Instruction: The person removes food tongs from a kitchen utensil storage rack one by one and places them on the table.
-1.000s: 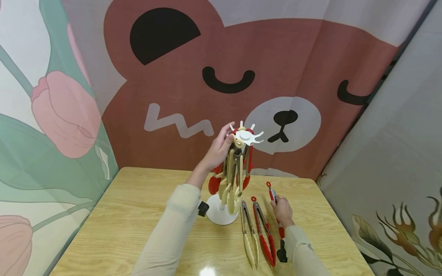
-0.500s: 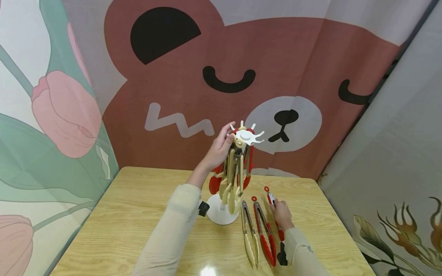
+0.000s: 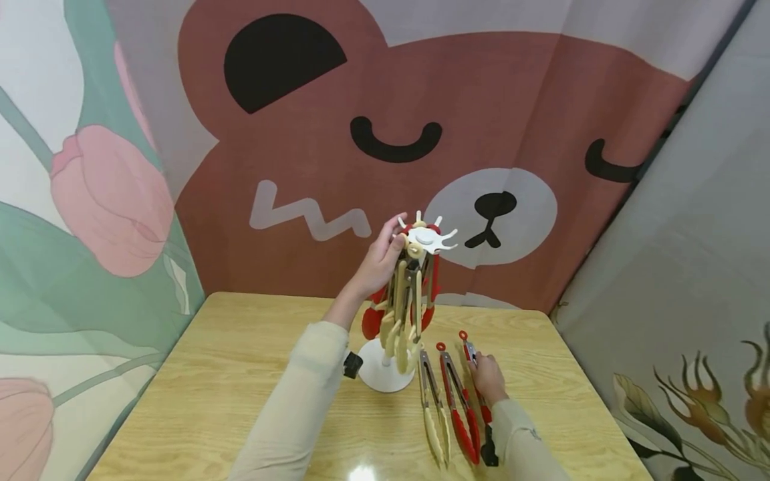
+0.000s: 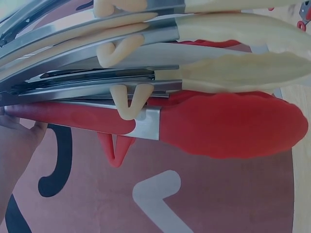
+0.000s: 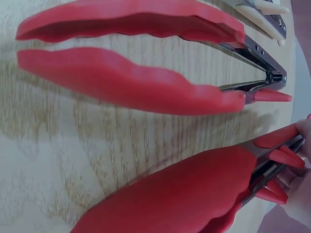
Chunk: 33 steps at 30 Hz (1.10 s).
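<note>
With fingers behind and thumb in front, my left hand (image 3: 379, 259) holds the top of a white hook stand (image 3: 426, 237). Cream-tipped tongs (image 3: 402, 314) and red tongs (image 3: 371, 322) hang from it by their rings. In the left wrist view the hanging red tongs (image 4: 233, 124) lie nearest the camera. My right hand (image 3: 490, 379) grips another pair of red tongs (image 3: 466, 344), ring end pointing away from me; their wide red tips (image 5: 170, 194) fill the bottom of the right wrist view. Left of them, red tongs (image 3: 460, 407) lie spread on the table, beside cream-tipped tongs (image 3: 434, 414).
The stand's round white base (image 3: 385, 377) rests on a light wooden table (image 3: 240, 387). Behind the table hangs a curtain (image 3: 481, 100) with a bear print, and a grey flowered curtain (image 3: 674, 267) hangs on the right. Black wrist cameras sit at both sleeves.
My right hand has drawn the red tongs a little toward me and slightly left, close to the other tongs on the table. The left hand stays on the stand's top.
</note>
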Motion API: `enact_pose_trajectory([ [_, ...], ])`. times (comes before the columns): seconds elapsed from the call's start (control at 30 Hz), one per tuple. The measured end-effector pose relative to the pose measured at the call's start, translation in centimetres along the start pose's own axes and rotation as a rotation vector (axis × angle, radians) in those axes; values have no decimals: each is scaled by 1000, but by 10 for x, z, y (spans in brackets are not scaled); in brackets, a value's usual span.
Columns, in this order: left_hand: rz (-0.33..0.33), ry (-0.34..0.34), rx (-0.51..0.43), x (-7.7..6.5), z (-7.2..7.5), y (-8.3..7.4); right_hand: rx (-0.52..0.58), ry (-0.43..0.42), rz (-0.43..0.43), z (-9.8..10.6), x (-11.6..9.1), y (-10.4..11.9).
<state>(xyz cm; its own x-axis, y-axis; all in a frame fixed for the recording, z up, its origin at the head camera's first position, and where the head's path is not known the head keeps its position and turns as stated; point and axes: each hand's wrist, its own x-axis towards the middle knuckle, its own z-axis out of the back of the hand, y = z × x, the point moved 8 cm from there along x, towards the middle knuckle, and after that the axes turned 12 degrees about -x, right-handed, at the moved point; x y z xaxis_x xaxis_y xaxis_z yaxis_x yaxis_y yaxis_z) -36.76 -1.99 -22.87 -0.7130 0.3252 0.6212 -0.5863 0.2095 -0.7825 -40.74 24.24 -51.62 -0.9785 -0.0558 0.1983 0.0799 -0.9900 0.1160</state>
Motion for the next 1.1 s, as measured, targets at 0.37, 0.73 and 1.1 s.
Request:
enact_pose_trajectory([
  [0.37,3,3,15,-4,-4,-15,-27,30,-21,-8,1,-1],
  [0.73,2,-3,16,-4,-3,-15,25,-3,-56,-6,0,-2],
  [1.1,1,1,-13,-4,-3,-14,55,31,-67,-14,0,-5],
])
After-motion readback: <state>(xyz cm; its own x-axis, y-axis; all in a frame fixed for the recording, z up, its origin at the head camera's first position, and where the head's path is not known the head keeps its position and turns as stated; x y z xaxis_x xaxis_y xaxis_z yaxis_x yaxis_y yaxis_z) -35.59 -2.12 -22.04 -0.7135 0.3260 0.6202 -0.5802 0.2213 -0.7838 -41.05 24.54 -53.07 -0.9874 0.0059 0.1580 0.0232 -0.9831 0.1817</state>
